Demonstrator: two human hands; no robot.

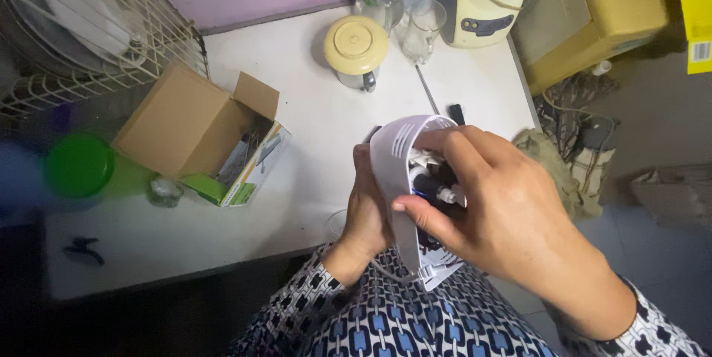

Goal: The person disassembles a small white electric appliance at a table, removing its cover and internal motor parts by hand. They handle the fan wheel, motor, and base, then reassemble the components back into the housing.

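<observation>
Over a white counter (311,120), a person holds a white curved plastic housing (393,172) above the lap, its open side showing small white and dark parts inside. The right hand (504,216) wraps it from the right, fingers (452,146) curled over the rim and thumb pressed on its face; the left hand (367,212) grips from behind, its fingers hidden. An open cardboard box (196,131) lies left, a yellow-lidded jar (356,47) and drinking glass (424,27) behind.

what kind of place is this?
Likely a home kitchen corner or small utility nook: a white table with a lidded jar, a drinking glass and a cream countertop appliance, plus a wire rack.
</observation>
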